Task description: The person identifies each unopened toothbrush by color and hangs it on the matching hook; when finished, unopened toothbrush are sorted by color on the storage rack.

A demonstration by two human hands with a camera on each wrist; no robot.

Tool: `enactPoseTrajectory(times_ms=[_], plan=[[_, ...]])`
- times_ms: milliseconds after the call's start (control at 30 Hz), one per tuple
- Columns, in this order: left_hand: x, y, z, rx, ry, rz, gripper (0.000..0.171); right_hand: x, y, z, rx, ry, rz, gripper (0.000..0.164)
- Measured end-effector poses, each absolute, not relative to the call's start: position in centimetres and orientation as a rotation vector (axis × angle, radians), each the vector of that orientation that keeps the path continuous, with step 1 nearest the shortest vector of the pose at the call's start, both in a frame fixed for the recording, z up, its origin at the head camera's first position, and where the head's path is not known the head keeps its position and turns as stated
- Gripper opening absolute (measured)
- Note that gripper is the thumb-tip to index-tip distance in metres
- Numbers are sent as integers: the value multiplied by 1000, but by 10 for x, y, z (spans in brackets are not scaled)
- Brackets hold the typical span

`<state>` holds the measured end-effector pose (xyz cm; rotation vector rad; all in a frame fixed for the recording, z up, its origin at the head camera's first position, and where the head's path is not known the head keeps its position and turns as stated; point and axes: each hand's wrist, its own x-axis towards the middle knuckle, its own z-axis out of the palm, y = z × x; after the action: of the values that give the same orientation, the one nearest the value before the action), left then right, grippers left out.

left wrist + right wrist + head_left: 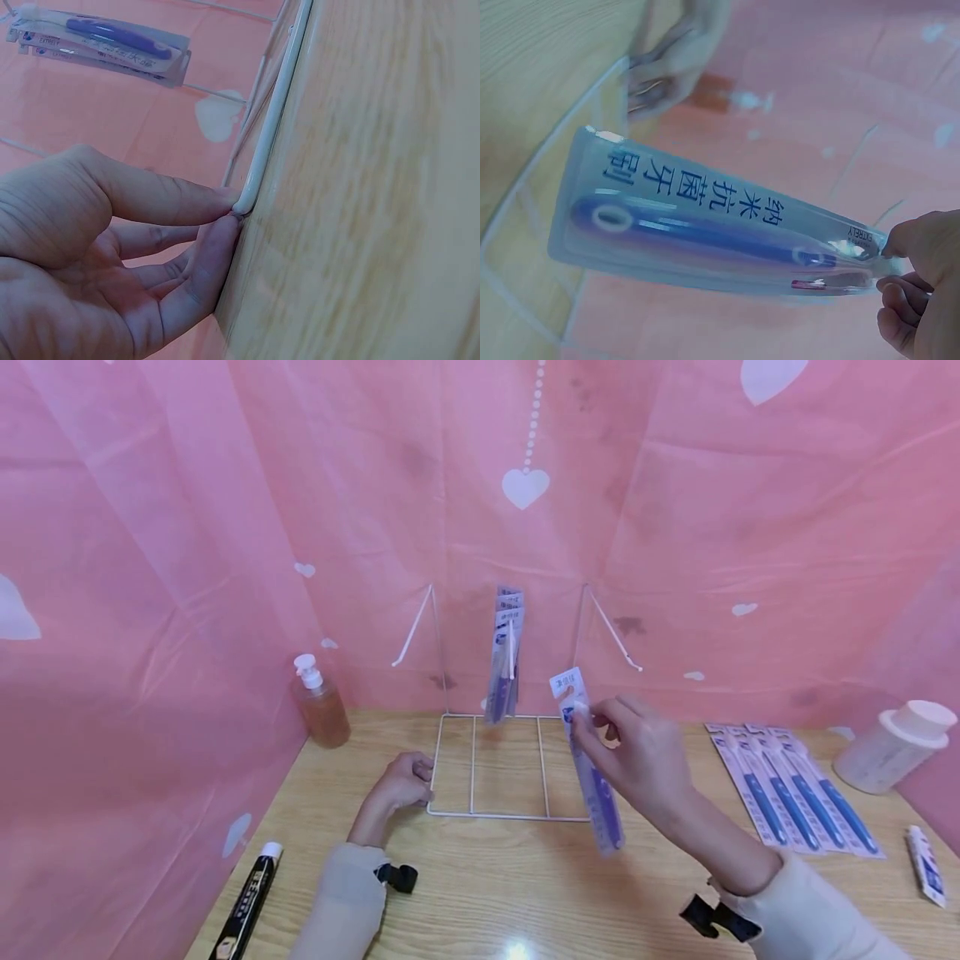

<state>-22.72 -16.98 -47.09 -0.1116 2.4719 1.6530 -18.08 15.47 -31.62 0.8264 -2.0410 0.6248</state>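
My left hand [403,781] pinches the front left corner of a white wire rack [510,817]; the left wrist view has thumb and forefinger at the wire's bend [259,169], low by the tabletop. A packaged purple toothbrush [602,802] hangs slanting from my right hand [645,752], pinched near its upper end between thumb and fingers, over the rack's right side. Its clear pack [697,225] has dark printed characters along it. Several packaged purple toothbrushes [501,689] hang in a row on the rack's middle hook [512,652], left of the held one.
Two bare hooks [415,625] [615,631] stick out at the sides. Several packaged blue toothbrushes [795,793] lie at right, near a white bottle [892,747] and a small tube [926,864]. An amber pump bottle [322,710] and a black tube [247,902] are at left.
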Motion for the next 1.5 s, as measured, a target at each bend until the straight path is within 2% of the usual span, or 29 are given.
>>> enactPoseTrajectory(times_ms=[233, 567, 733, 1133, 1500], plan=[[-227, -170, -470, -134, 2455, 1653, 54, -167, 133, -295, 880, -1932, 745, 8], [-228, -166, -471, -122, 2493, 1625, 54, -172, 113, -295, 899, -1917, 795, 9], [-229, -164, -472, -114, 2492, 1620, 54, -180, 107, -300, 898, -1919, 761, 7], [-230, -165, -473, -101, 2498, 1626, 53, -205, 98, -303, 836, -2052, 765, 12], [-229, -163, -472, -93, 2465, 1638, 56, -239, 89, -300, 666, -2263, 842, 16]])
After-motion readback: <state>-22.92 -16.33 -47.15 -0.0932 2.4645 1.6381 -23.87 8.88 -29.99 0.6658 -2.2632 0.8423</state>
